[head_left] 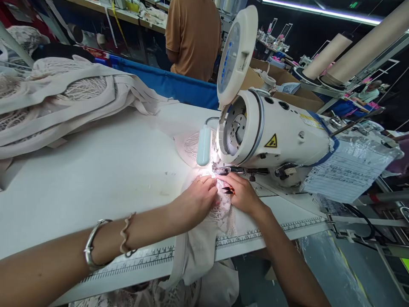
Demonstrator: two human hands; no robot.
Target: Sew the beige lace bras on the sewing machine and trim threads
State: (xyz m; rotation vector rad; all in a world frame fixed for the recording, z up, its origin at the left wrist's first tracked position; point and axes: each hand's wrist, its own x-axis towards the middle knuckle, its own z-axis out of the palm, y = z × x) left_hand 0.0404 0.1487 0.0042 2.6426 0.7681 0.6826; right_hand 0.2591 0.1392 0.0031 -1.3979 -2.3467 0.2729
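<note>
Pale pink lace fabric (pixel 223 213) lies under the needle area of a white sewing machine (pixel 281 132) and hangs over the table's front edge. My left hand (pixel 200 198) rests on it just left of the needle, its fingers curled and closed on the lace. From the right, my right hand (pixel 244 194) reaches the same spot, fingertips on the fabric beside the presser foot. Tucked in that hand are thread snips (pixel 228 190) with dark blades and an orange part. A small lamp (pixel 203 146) lights the stitching spot; glare hides the needle tip.
A heap of pale lace garments (pixel 79 98) covers the table's back left. Ruler markings (pixel 147 260) run along the front edge. The machine's round cover (pixel 238 55) stands raised. Behind a blue cloth barrier (pixel 169 87) is a person in a brown shirt (pixel 193 38). Thread cones (pixel 327 55) stand right.
</note>
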